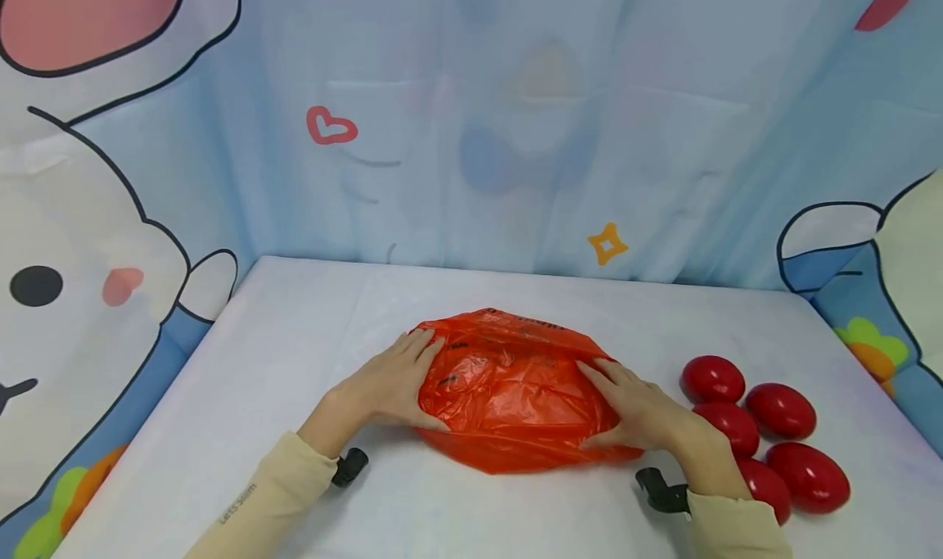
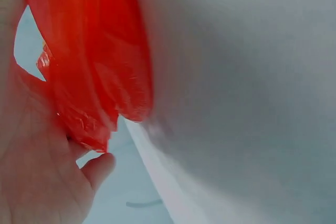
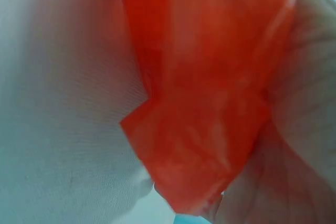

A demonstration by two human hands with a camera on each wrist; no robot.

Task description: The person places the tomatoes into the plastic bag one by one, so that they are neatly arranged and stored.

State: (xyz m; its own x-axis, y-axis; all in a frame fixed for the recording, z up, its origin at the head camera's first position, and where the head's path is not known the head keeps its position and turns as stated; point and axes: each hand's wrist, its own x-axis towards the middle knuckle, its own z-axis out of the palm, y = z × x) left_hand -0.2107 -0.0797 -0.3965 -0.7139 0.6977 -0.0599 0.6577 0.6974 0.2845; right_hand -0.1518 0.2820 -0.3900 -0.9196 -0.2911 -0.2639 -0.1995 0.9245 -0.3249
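Observation:
A crumpled red plastic bag [image 1: 516,395] with dark print along its far edge spreads between my two hands, low over the table. My left hand [image 1: 401,379] holds its left side, fingers over the far part and thumb at the near edge. On the opposite side my right hand [image 1: 633,403] holds the bag the same way, thumb and fingers set wide. Thin folds of the bag [image 2: 100,51] hang by the left palm in the left wrist view. In the right wrist view the bag [image 3: 199,129] lies against the right palm and hides most of the fingers.
Several shiny red egg-shaped objects [image 1: 781,410] lie in a group on the right of the white table [image 1: 309,313], close beside my right forearm. A printed blue curtain [image 1: 516,133] hangs behind the table's far edge.

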